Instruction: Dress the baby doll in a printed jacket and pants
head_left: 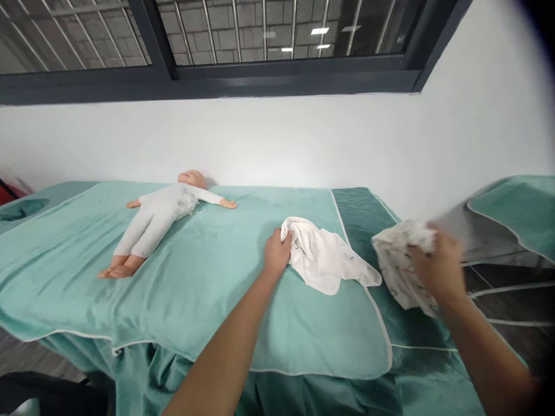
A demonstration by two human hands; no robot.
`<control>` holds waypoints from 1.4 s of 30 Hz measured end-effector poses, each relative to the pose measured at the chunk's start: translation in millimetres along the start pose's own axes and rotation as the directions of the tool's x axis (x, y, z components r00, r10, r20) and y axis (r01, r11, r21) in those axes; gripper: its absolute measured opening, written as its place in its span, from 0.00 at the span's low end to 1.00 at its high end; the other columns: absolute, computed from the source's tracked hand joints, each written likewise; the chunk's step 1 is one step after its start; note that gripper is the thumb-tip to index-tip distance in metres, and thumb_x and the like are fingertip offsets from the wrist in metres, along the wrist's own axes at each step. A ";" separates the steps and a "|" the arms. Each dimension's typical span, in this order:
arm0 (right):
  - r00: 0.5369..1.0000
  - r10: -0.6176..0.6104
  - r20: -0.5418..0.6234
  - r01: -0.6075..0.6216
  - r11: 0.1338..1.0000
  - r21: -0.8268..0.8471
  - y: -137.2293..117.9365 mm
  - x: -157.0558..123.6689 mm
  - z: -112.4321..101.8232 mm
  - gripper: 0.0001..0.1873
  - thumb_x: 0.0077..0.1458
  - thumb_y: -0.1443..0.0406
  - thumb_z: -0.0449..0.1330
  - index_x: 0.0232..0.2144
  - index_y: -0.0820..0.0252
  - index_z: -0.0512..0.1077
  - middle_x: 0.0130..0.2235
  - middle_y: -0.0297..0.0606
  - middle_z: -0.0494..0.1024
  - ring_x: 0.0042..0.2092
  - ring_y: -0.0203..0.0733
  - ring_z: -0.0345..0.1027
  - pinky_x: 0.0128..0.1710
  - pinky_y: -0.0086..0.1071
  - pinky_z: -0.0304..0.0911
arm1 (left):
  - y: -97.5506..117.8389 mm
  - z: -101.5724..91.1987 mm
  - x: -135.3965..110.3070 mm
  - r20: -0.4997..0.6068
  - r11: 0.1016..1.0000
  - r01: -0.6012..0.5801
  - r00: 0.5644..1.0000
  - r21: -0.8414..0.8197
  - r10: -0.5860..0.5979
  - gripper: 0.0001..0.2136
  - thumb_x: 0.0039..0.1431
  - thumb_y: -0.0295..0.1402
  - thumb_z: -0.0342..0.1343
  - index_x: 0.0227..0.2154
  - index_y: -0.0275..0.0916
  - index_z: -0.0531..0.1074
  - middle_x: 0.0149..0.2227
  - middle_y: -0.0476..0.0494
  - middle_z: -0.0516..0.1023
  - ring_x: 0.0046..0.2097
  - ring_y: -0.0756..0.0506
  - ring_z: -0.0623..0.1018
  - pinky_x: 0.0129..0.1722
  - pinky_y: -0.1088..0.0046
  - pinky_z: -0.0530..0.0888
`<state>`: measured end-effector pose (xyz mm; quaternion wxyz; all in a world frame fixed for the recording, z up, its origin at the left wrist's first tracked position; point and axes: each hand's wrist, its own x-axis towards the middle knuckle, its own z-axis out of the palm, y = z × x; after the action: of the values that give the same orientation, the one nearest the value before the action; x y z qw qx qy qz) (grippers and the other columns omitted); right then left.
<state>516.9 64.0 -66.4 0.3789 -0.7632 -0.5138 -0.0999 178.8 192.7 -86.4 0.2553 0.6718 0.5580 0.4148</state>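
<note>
A baby doll (pixel 162 211) with a white cloth body lies on its back on the mint-green blanket (pixel 217 323), its head toward the wall. My left hand (pixel 277 252) is closed on the edge of a white baby garment (pixel 321 254), which lies crumpled on the blanket near its right end. To the right, my right hand (pixel 437 266) grips a bunched white cloth with a small print (pixel 399 268), held over the dark green cover. That hand is smeared by motion, and the exact kind of cloth cannot be made out.
A dark green velvet cover (pixel 355 214) lies under the blanket and hangs down in front. A white wall (pixel 277 144) and a dark-framed window (pixel 277 78) stand behind. At right are a green-covered surface (pixel 515 208) and pale metal bars (pixel 511 289); a black object (pixel 52 393) sits lower left.
</note>
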 end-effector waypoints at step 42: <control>0.803 -0.420 0.423 0.514 0.847 -0.134 -283.5 48.8 -11.5 0.17 0.61 0.65 0.50 0.49 0.53 0.73 0.39 0.42 0.80 0.39 0.51 0.72 0.36 0.36 0.59 | 67.2 -249.5 30.1 0.157 0.810 -0.382 0.924 0.445 0.349 0.11 0.55 0.30 0.51 0.39 0.44 0.74 0.35 0.47 0.78 0.38 0.41 0.75 0.35 0.69 0.64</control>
<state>297.9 143.2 102.9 0.1402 -0.6566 -0.7338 -0.1037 5.8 175.2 107.2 0.0200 0.8215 0.4928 0.2861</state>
